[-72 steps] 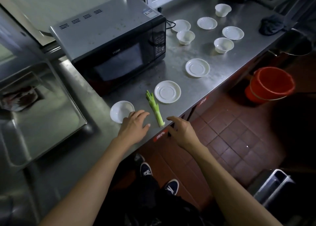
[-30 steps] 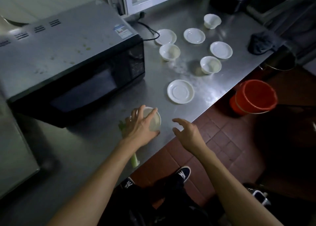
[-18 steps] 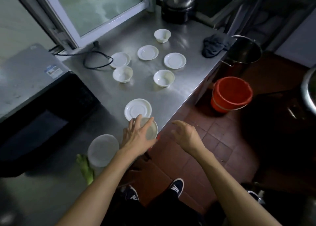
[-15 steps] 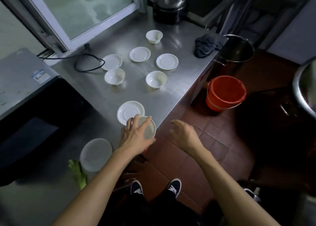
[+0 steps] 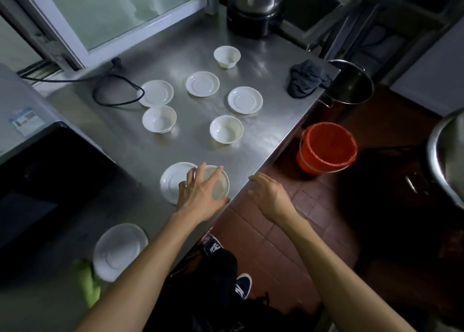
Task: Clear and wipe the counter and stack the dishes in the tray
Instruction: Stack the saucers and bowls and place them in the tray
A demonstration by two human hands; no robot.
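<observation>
Near the front edge of the steel counter (image 5: 263, 136), the left hand (image 5: 200, 193) grips a small white bowl (image 5: 219, 183) over a white saucer (image 5: 173, 181) — fingers (image 5: 198, 173) curled round its rim. Right hand (image 5: 270, 196) hovers empty, fingers spread, off the edge above the floor. Beyond lie more white saucers and bowls, a dark crumpled cloth (image 5: 305, 80) — and a red bucket (image 5: 326, 147) on the floor.

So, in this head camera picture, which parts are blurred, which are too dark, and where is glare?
Head view: the green vegetable stalk and the white saucer beside it at the lower left are smeared; the black microwave front and the floor at right are nearly lost in shadow; window light glares on the steel counter; straight edges bow from the wide lens.
</observation>
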